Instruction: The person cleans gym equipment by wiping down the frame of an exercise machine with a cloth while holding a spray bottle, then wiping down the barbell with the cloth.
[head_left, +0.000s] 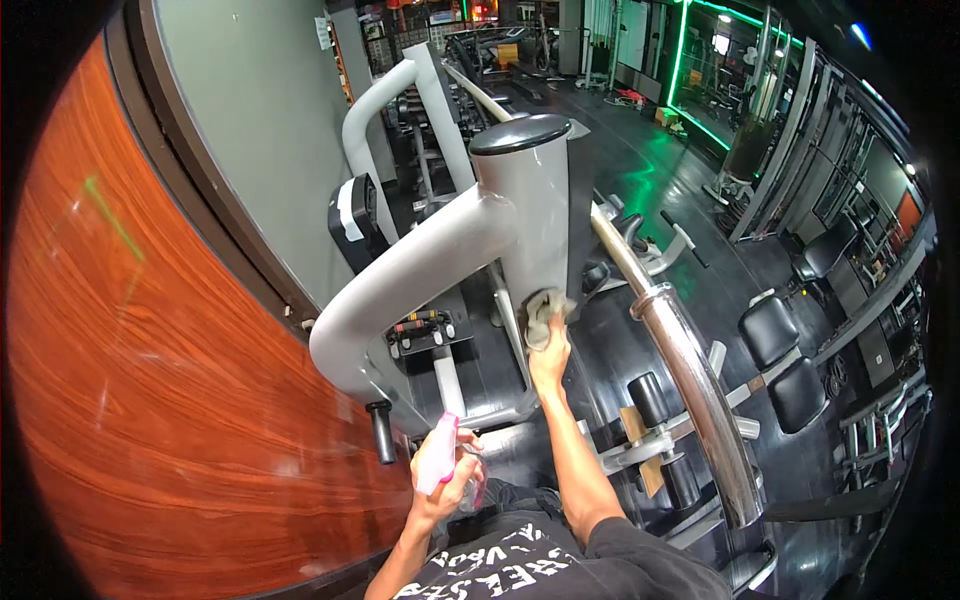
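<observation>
A spray bottle (441, 457) with a pink and white trigger head is gripped in my left hand (439, 480), low in front of my body. Its clear lower part is mostly hidden by my fingers. My right hand (550, 356) reaches forward with a crumpled grey cloth (545, 319). The cloth lies against the lower part of a thick silver-grey upright post (534, 217), which belongs to a gym machine frame. A glossy black cap (520, 135) tops this post. From it, a curved grey tube (405, 270) sweeps down to the left.
A chrome barbell sleeve (705, 412) juts toward me on the right. Wood-grain panelling (172, 375) stands close at my left. A black handle grip (381, 431) sticks down near my left hand. Padded black seats (784, 360) and rollers (679, 480) stand to the right on the dark floor.
</observation>
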